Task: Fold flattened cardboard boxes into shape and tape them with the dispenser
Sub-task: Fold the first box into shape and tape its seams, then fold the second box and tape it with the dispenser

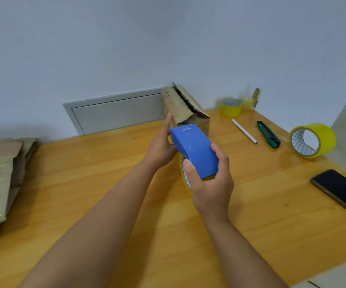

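Note:
A folded cardboard box (183, 107) stands at the back of the wooden table (105, 183), its top flaps nearly closed with a dark gap between them. My right hand (211, 179) grips a blue tape dispenser (194, 150) loaded with a yellow tape roll, its front end at the box's near face. My left hand (161, 144) is beside the dispenser's front, fingers stretched up against the box's left side. A stack of flattened cardboard boxes (0, 179) lies at the table's left edge.
Two yellow tape rolls (313, 140) (231, 107) sit at the right and back right. A white pen (244, 131) and a green utility knife (268, 137) lie between them. A black phone (342, 192) rests near the right edge. A grey wall panel (116, 113) is behind the table.

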Demonstrator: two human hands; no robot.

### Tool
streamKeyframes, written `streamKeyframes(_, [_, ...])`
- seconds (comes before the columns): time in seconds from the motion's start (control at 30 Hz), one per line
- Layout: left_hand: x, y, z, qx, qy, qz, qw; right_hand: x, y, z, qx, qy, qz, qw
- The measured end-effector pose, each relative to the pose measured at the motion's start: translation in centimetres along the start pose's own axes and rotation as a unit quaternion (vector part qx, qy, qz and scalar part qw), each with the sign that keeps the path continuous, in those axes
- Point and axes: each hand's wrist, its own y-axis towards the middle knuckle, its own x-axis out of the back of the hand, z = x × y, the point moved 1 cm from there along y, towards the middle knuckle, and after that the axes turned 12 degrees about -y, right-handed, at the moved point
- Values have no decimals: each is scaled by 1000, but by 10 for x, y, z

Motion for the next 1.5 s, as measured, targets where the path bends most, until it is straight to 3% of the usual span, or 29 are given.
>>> streamKeyframes(0.13, [28,-18,8,33,25,-3,999,-3,-3,1,14,-18,24,999])
streamKeyframes(0.57, [213,-156,41,91,168,-192,963,-51,-63,54,96,-3,176,980])
streamKeyframes(0.77, [269,-226,43,56,310,-233,920,-93,-108,90,105,25,223,969])
streamKeyframes(0.93, [304,-263,65,152,434,-175,871,-112,-132,98,99,35,241,965])
streamKeyframes(1.0, [310,-270,75,155,483,-167,845,-115,-137,97,98,35,244,964])
streamKeyframes(1.17, [317,-270,88,70,500,-231,832,-117,-139,93,87,20,241,966])
streamKeyframes(1.33, [318,-259,72,-77,478,-310,818,-110,-131,92,90,10,240,967])
streamKeyframes(1.5, [303,-241,24,-197,407,-384,805,-88,-104,83,172,-105,198,959])
